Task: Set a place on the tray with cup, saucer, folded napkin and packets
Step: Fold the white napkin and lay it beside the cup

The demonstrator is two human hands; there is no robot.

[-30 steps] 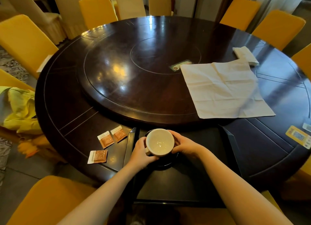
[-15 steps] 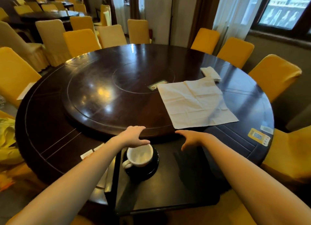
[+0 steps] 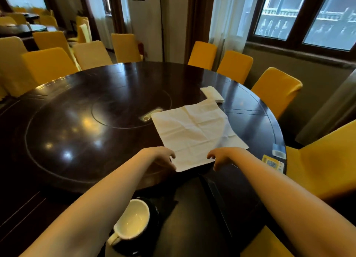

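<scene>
The napkin (image 3: 194, 133) at twelve o'clock from my hands is plain white, with only fold creases as pattern. The cup (image 3: 133, 221) at six o'clock is white, cream inside, on a black saucer (image 3: 154, 214). The tray (image 3: 192, 208) and the round table (image 3: 77, 125) are very dark brown (glossy, with light spots). The chairs (image 3: 275, 89) at two o'clock are yellow.

Head view, facing forward-down across table (image 3: 81, 133).
</scene>
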